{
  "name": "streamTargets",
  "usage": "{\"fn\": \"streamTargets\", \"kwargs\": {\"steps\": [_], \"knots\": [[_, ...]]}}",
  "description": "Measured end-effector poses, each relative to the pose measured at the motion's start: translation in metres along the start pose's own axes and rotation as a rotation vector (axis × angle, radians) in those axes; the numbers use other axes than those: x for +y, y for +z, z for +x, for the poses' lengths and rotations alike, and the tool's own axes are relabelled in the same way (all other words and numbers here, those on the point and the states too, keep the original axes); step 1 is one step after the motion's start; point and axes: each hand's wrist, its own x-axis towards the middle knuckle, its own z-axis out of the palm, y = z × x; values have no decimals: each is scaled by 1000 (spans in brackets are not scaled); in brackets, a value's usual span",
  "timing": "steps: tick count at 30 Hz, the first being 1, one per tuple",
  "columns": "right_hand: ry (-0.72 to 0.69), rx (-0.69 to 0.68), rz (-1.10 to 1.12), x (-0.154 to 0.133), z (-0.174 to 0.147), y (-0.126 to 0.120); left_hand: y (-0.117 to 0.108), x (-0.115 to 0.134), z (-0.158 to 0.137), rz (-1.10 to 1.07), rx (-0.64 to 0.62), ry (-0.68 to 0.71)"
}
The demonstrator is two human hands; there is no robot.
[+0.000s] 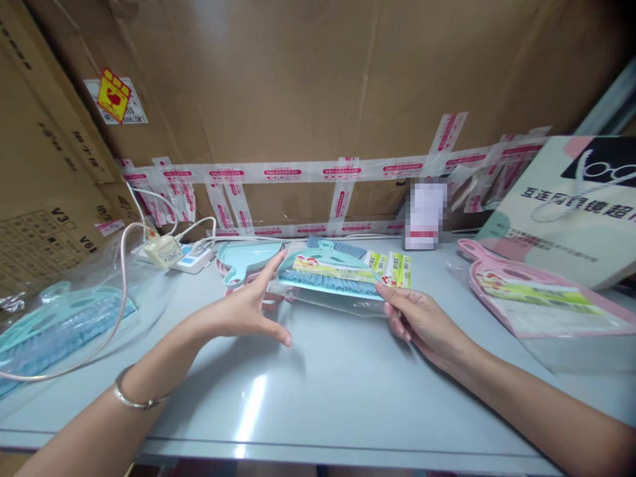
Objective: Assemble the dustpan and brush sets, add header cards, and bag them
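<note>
A turquoise hand brush (pixel 330 271) with blue bristles, in a clear plastic bag with a yellow-green label, is tilted above the grey table (pixel 318 391). My right hand (pixel 422 324) pinches the bag at its right corner, thumb on top. My left hand (pixel 248 308) is open, thumb and fingers spread, near the bag's left end; whether the fingertips touch it I cannot tell. Behind the left hand lies a turquoise dustpan (pixel 253 255), with pink pieces partly hidden under it. Just behind the held brush, more blue bristles (pixel 338 246) and labels show.
Bagged turquoise brushes (pixel 64 324) lie at the left, crossed by a cable (pixel 122 291). A power strip (pixel 191 257) stands behind. To the right are a bagged pink dustpan (pixel 541 298) and a printed bag (pixel 571 205). A phone (pixel 424 215) leans against the large cardboard box (pixel 278 86).
</note>
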Motion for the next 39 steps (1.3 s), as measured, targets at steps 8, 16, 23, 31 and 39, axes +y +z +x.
{"fn": "streamTargets", "kwargs": {"steps": [8,16,23,31,39], "knots": [[-81,-79,-16,4,-1,-1,9,-18,19,206,330,120],[-581,-24,-421,10,-2,-5,19,-14,12,123,494,426],[-822,174,-345,9,2,-4,33,-19,11,249,394,468],[-877,184,-280,10,-4,2,38,-24,9,251,564,422],[-507,28,-24,2,-4,7,38,-21,13,-168,238,259]]}}
